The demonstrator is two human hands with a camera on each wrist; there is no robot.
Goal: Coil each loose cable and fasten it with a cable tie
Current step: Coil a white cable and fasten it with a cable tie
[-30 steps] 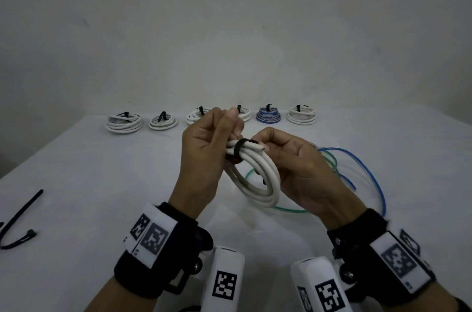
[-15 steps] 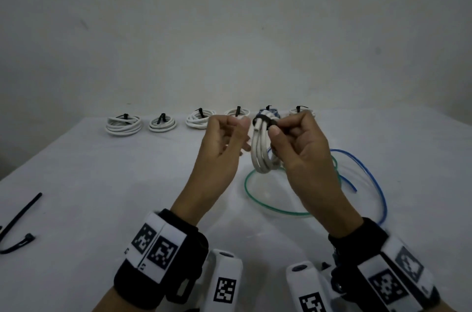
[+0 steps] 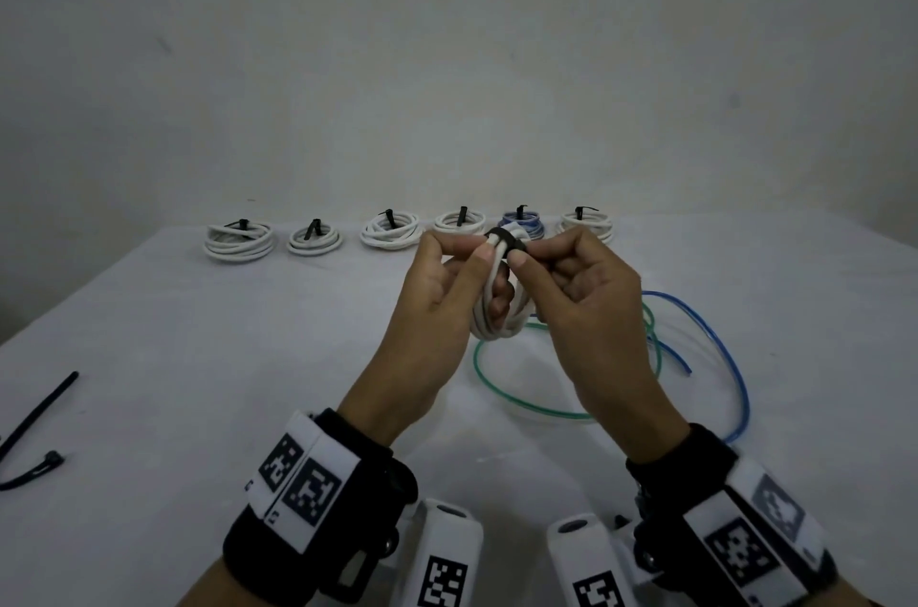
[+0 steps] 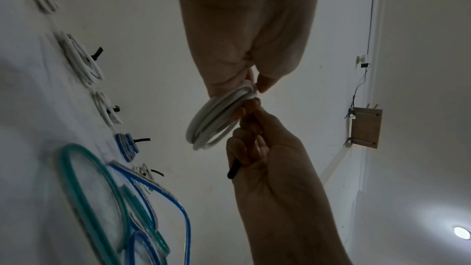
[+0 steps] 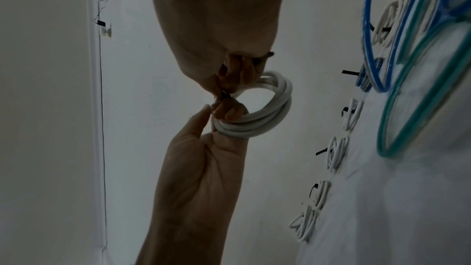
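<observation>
A white cable coil point(image 3: 497, 328) hangs upright above the table between both hands. A black cable tie point(image 3: 504, 239) wraps its top. My left hand point(image 3: 472, 251) pinches the coil just left of the tie, with a finger through the loop in the right wrist view, coil point(image 5: 267, 116). My right hand point(image 3: 524, 254) pinches the tie from the right. In the left wrist view the coil point(image 4: 211, 126) sits between the two hands, and the tie's black tail point(image 4: 233, 170) sticks out of the right hand's curled fingers. A loose green cable point(image 3: 521, 400) and a loose blue cable point(image 3: 735, 358) lie below.
Several tied coils stand in a row at the back of the white table point(image 3: 198, 383), from a white one point(image 3: 238, 241) at the left to another white one point(image 3: 586, 226) at the right. Spare black cable ties point(image 3: 35, 417) lie at the left edge.
Both hands have lifted the coil higher and farther away, and it has turned from lying slanted to hanging upright. The left hand, briefly apart from it, pinches it again.
</observation>
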